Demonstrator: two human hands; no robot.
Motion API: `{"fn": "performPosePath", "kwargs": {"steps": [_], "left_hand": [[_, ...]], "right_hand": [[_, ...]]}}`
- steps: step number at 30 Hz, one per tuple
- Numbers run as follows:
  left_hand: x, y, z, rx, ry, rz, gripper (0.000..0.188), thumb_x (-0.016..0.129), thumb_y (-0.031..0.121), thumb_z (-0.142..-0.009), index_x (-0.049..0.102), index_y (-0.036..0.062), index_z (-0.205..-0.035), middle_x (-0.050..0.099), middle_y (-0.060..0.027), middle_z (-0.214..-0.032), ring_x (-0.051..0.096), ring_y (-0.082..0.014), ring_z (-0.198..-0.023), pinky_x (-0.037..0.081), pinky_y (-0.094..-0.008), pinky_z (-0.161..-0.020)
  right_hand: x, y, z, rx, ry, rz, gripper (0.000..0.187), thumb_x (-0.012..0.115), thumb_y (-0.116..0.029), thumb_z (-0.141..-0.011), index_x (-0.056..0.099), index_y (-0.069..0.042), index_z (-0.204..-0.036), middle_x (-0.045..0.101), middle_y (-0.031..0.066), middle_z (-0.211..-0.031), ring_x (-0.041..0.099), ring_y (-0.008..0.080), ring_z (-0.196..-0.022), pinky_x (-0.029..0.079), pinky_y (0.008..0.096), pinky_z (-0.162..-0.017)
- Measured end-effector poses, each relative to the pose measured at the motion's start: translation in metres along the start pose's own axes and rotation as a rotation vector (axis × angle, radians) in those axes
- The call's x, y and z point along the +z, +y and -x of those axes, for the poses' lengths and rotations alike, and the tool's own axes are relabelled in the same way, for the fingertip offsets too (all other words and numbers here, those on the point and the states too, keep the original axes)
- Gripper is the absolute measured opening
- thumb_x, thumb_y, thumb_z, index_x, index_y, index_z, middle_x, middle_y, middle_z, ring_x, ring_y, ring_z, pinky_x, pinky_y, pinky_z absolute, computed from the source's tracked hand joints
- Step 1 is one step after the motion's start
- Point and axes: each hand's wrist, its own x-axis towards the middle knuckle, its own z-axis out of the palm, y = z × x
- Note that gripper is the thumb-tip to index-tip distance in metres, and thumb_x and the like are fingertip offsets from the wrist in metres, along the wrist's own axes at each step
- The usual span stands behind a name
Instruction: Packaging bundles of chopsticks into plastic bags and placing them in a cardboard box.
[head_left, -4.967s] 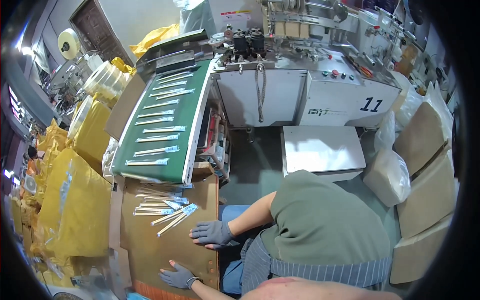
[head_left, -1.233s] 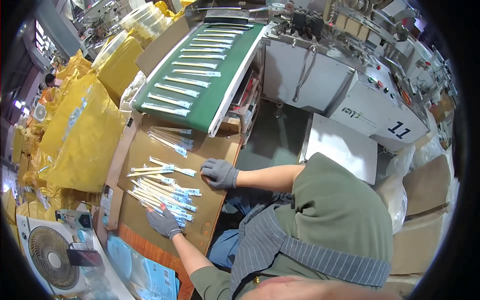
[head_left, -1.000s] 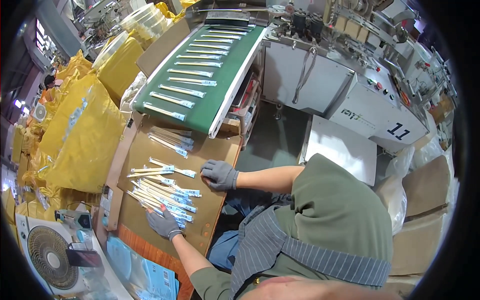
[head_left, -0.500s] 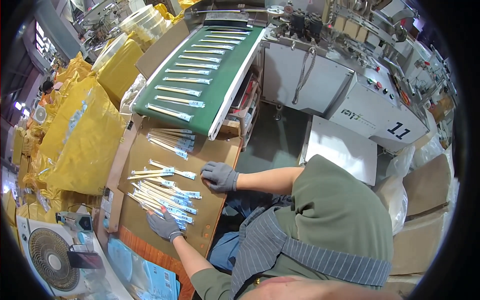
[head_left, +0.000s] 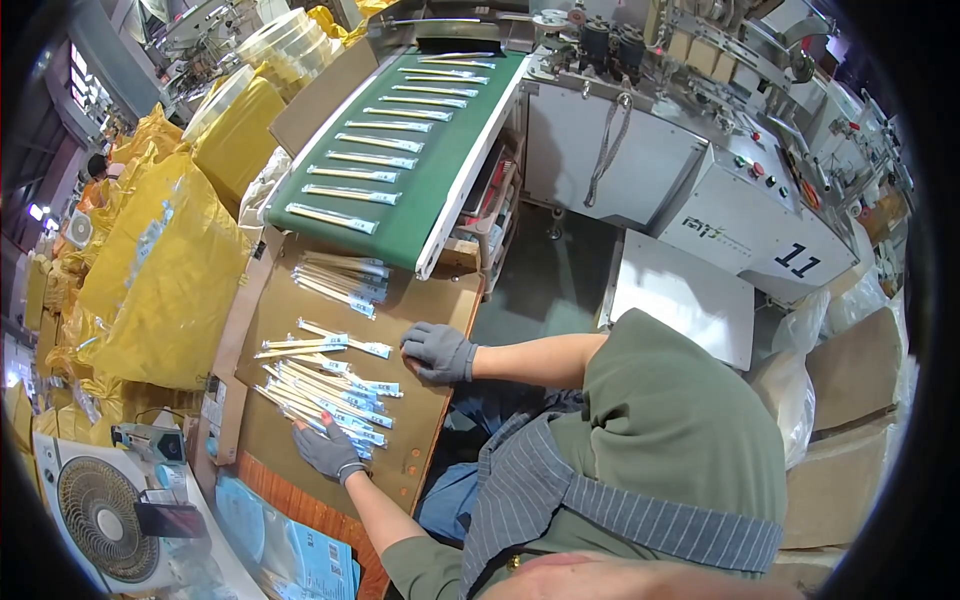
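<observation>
Wrapped pairs of chopsticks (head_left: 325,392) with blue-and-white ends lie in a loose pile on the brown board (head_left: 395,460). My left hand (head_left: 328,450), in a grey glove with bare fingertips, rests at the near end of this pile. Its fingers are spread and touch the closest packets. Beside the pile's right edge my right hand (head_left: 438,352), also grey-gloved, lies palm down on the board, holding nothing visible. Farther up the board sits a smaller bundle of chopsticks (head_left: 340,280). More wrapped chopsticks (head_left: 332,218) lie spaced out in a row on the green conveyor belt (head_left: 400,225).
A low cardboard wall (head_left: 232,420) edges the board on the left. Yellow bags (head_left: 160,290) are heaped beyond it. A fan (head_left: 108,510) and blue plastic packaging (head_left: 290,540) are at the lower left. A white machine cabinet (head_left: 740,225) stands at the right.
The chopsticks on the conveyor have shifted slightly toward its near end. Both my hands and the pile stay where they were.
</observation>
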Motion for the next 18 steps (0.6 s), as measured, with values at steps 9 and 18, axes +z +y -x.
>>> {"fn": "performPosePath", "kwargs": {"steps": [9, 18], "left_hand": [[-0.001, 0.001, -0.002, 0.008, -0.005, -0.009, 0.068, 0.048, 0.047, -0.091, 0.043, -0.0069, -0.132, 0.047, -0.0254, -0.134, 0.044, -0.0375, -0.124, 0.032, -0.0430, -0.106], [-0.014, 0.015, -0.002, -0.066, -0.065, 0.034, 0.065, 0.051, 0.041, -0.091, 0.040, -0.0062, -0.134, 0.043, -0.0267, -0.136, 0.041, -0.0398, -0.126, 0.030, -0.0445, -0.107]], "right_hand": [[-0.003, -0.002, -0.003, 0.004, 0.003, -0.011, 0.014, 0.060, -0.012, -0.076, 0.056, -0.006, -0.088, 0.058, 0.0114, -0.095, 0.056, 0.0316, -0.088, 0.049, 0.0394, -0.074], [-0.063, 0.004, -0.047, -0.266, 0.158, -0.244, 0.026, 0.058, -0.008, -0.077, 0.060, -0.007, -0.103, 0.059, 0.0115, -0.105, 0.057, 0.0330, -0.098, 0.048, 0.0417, -0.084]]}}
